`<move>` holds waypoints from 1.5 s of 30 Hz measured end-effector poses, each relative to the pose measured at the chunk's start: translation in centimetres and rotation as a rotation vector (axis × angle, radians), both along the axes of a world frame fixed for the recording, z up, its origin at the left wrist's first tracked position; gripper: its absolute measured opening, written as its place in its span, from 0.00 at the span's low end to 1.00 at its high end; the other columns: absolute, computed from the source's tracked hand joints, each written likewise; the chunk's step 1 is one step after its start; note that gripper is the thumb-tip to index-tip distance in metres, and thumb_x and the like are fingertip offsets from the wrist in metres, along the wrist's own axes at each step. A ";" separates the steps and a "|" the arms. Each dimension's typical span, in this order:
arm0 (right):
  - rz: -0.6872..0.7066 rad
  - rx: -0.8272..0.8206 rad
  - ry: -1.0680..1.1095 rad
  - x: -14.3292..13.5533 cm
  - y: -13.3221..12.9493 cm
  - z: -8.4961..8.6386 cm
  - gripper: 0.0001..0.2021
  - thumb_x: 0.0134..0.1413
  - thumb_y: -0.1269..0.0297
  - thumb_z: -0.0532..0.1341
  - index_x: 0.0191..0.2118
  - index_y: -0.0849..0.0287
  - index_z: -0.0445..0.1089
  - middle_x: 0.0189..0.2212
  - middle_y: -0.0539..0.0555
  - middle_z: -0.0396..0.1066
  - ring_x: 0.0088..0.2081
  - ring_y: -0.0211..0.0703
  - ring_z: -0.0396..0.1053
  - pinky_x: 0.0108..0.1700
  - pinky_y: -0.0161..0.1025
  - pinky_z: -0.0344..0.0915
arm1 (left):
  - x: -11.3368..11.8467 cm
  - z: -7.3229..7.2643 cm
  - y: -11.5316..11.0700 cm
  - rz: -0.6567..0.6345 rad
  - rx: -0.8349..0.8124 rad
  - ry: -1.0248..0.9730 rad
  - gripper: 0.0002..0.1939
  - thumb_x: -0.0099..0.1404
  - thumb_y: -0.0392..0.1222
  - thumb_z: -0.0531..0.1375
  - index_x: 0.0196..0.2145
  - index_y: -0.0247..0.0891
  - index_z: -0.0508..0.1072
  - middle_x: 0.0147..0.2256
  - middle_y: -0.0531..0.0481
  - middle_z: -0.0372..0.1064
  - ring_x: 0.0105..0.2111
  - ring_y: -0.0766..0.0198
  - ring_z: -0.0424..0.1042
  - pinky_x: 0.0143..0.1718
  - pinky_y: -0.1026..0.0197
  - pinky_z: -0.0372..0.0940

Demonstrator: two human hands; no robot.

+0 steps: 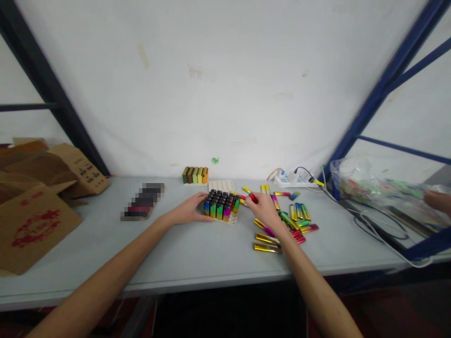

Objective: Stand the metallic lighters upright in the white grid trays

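Note:
My left hand (192, 209) is curved around the left side of a block of lighters (219, 205), thumb at the front and fingers at the back. These lighters stand upright with black tops and shiny blue, green and purple bodies. Their white tray (233, 218) shows at the right front corner, where slots are vacant. To the right, my right hand (263, 209) pinches a shiny red and yellow lighter (252, 197), partly hidden by the fingers. Around that hand lie many loose metallic lighters, among them a gold one (268, 248) and a green one (305, 212).
Behind are a second white tray (221, 186) and a block of green and yellow lighters (195, 175). A blurred-out phone-like object (143, 202) and cardboard boxes (42, 225) lie left. At right are a power strip (295, 179), cables, blue posts and another person's hand (438, 201).

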State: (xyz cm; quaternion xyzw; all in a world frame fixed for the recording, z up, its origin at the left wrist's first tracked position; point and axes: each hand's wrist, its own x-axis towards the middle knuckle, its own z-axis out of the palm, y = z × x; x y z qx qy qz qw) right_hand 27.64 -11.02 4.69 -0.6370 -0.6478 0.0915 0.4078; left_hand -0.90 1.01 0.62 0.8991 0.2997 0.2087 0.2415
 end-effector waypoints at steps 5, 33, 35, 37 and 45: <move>0.004 0.031 -0.010 0.3 0.2 -0.1 0.18 0.58 0.56 0.56 0.20 0.54 0.55 0.17 0.46 0.52 0.24 0.38 0.52 0.28 0.38 0.45 | 0.0 0.1 -0.2 0.009 -0.006 -0.004 0.48 0.53 0.68 0.73 0.63 0.39 0.71 0.62 0.37 0.68 0.63 0.39 0.67 0.69 0.43 0.60; 0.221 0.104 -0.093 -0.2 -0.1 -0.9 0.19 0.73 0.46 0.52 0.36 0.54 0.67 0.33 0.54 0.71 0.37 0.46 0.70 0.40 0.40 0.64 | 0.3 0.3 -0.4 -0.015 0.013 0.017 0.48 0.53 0.67 0.72 0.62 0.36 0.71 0.62 0.36 0.68 0.63 0.39 0.67 0.69 0.44 0.59; 0.208 0.176 -0.135 0.0 -0.1 -0.6 0.21 0.72 0.45 0.53 0.33 0.55 0.69 0.36 0.57 0.72 0.40 0.48 0.70 0.43 0.41 0.65 | 0.3 0.3 -0.3 -0.014 0.005 0.021 0.48 0.53 0.68 0.72 0.63 0.35 0.70 0.62 0.36 0.67 0.63 0.39 0.67 0.69 0.44 0.59; 0.181 0.177 -0.175 0.2 -0.2 -0.2 0.22 0.72 0.45 0.54 0.32 0.55 0.70 0.32 0.56 0.72 0.36 0.47 0.70 0.41 0.41 0.65 | 0.3 0.2 -0.3 -0.014 0.003 0.020 0.48 0.53 0.68 0.72 0.63 0.35 0.70 0.62 0.36 0.67 0.63 0.39 0.66 0.69 0.44 0.58; 0.298 0.012 -0.080 0.7 -0.3 -0.1 0.21 0.69 0.42 0.58 0.36 0.56 0.71 0.25 0.52 0.77 0.26 0.43 0.74 0.32 0.37 0.65 | 0.3 0.1 -0.2 -0.010 0.004 0.015 0.48 0.53 0.68 0.72 0.63 0.36 0.70 0.62 0.37 0.68 0.62 0.39 0.67 0.69 0.44 0.59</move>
